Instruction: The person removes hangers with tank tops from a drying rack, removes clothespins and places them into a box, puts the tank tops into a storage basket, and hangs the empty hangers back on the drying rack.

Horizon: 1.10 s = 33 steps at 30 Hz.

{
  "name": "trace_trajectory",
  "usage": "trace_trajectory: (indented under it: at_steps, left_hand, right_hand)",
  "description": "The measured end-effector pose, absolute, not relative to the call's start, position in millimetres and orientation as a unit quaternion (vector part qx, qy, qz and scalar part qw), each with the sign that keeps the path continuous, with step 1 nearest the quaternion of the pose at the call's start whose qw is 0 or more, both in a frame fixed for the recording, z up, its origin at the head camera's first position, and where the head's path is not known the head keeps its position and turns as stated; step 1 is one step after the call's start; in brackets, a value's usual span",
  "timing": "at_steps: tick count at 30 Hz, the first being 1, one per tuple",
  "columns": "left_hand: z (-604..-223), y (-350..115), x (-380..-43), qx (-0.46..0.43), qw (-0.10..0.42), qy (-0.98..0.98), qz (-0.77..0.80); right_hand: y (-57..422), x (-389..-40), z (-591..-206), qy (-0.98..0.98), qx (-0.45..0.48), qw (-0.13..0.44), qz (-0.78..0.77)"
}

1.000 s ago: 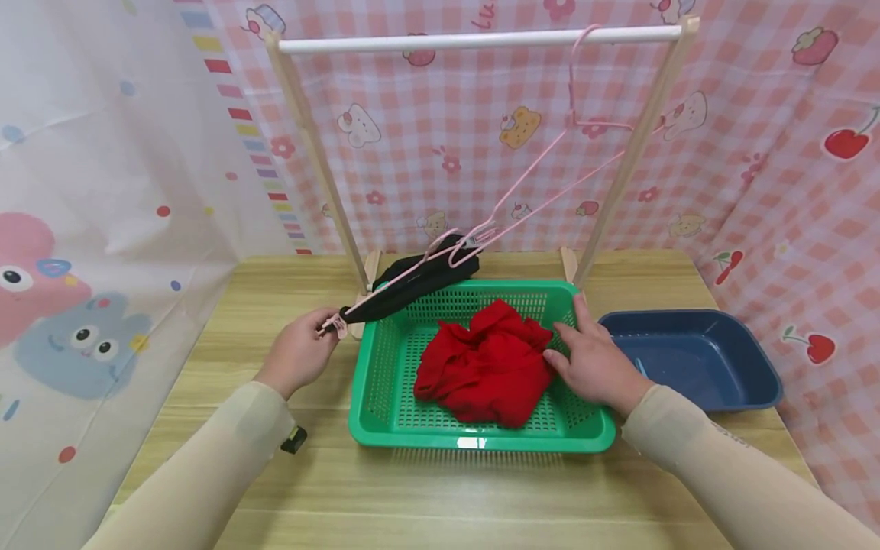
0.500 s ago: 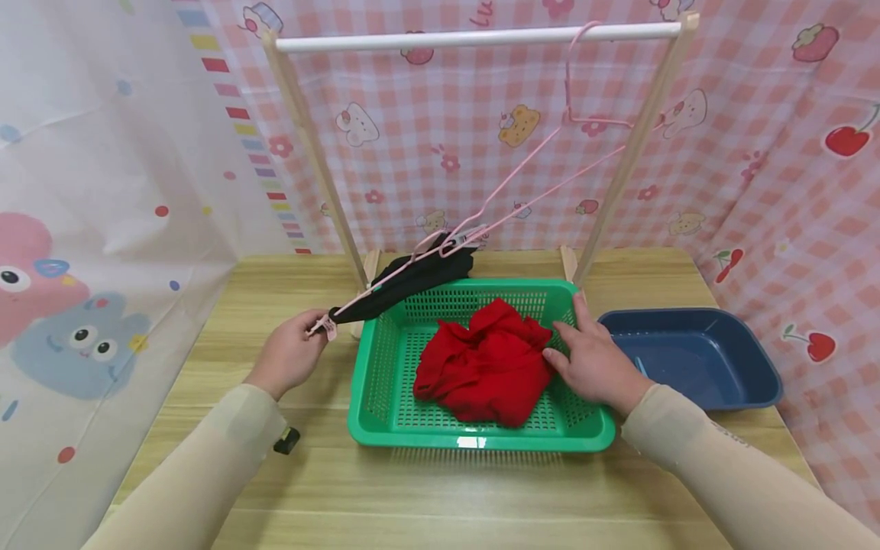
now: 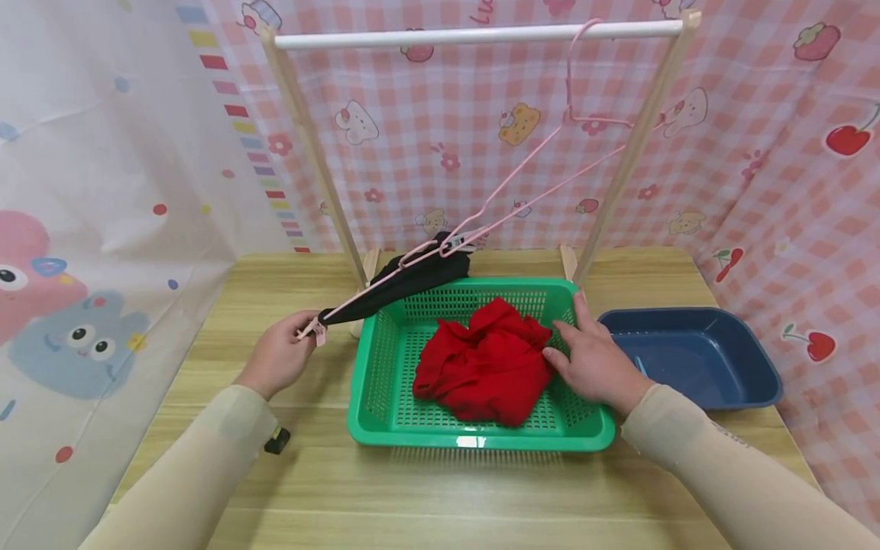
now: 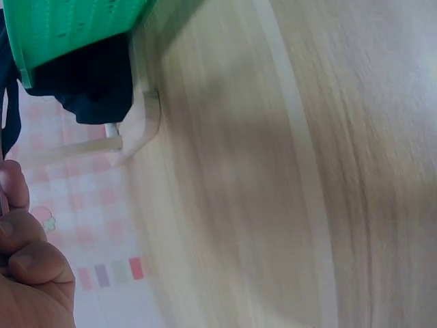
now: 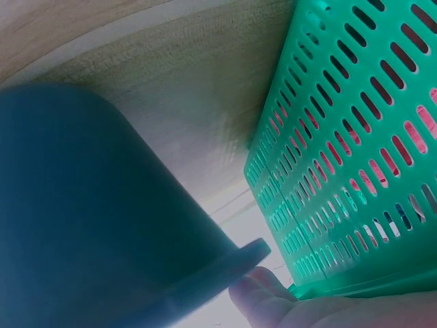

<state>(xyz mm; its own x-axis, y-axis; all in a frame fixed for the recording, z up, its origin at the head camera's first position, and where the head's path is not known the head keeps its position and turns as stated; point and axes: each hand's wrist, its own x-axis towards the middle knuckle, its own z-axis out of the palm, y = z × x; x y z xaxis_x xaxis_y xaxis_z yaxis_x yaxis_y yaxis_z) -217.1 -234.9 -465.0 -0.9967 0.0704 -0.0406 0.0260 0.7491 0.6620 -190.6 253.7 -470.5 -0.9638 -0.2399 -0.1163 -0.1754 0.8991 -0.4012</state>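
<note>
My left hand pinches the end of a thin pink clothes hanger, where a small tag dangles. A black garment lies along the hanger, stretched from my fingertips to behind the basket. My right hand rests over the right rim of a green plastic basket. Its thumb and a straight finger lie inside, beside a crumpled red garment, another along the rim; in the right wrist view a fingertip shows near the blue basin. How the pink wires join near the garment's far end is unclear.
A wooden rack with a white rod stands behind the basket. From the rod hangs a tilted pink hanger. A dark blue basin sits at right. Near my left sleeve lies a small black object.
My left hand has moved a little left and down, drawing the hanger end and black garment with it. The right hand, basket and red garment have stayed put.
</note>
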Motion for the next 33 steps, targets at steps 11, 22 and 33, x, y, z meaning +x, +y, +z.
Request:
trace_trajectory:
  at_steps: [11, 22, 33]
  left_hand:
    - [-468, -243, -213, 0.044, 0.005, 0.936, 0.349]
    - [-467, -242, -210, 0.068, -0.005, 0.931, 0.359]
    - [-466, -229, -208, 0.103, 0.001, 0.925, 0.367]
  right_hand:
    - [252, -190, -469, 0.971, -0.103, 0.087, -0.199]
    - [251, -188, -468, 0.97, -0.104, 0.084, -0.201]
    - [252, -190, -469, 0.97, -0.1, 0.09, -0.2]
